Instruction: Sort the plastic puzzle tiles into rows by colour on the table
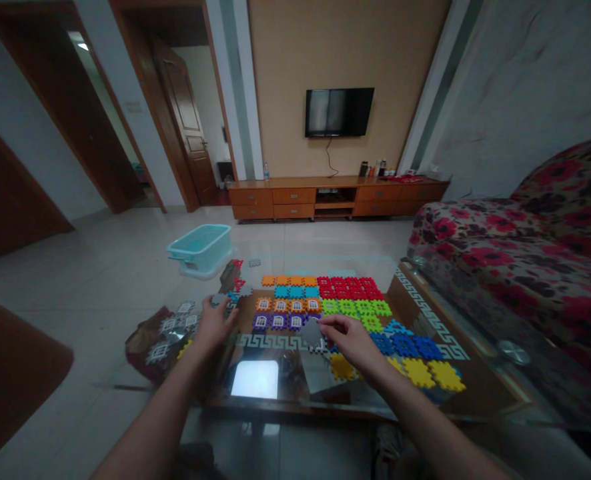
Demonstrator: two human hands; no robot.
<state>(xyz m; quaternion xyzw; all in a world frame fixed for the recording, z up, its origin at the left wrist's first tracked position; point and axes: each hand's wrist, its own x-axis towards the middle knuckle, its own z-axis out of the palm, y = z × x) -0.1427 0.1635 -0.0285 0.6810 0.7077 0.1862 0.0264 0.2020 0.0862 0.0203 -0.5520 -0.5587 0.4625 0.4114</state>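
Note:
My right hand (344, 339) pinches a grey interlocking puzzle tile (311, 333) above the front middle of the glass table. Beneath and beside that tile lie purple window tiles (278, 321) and a yellow tile (342, 367). At the table's left side, my left hand (217, 321) has its fingers apart over a small group of loose grey and blue tiles (245, 291); whether its fingertips touch one is hard to make out. More grey window tiles (169, 325) lie left of my left hand.
Rows of red (348, 288), green (355, 308), blue (404, 344) and yellow tiles (418, 373) cover the right of the glass table (285, 393). A light-blue plastic bin (200, 250) stands on the floor beyond its left corner. A flowered sofa (515, 247) flanks the right side.

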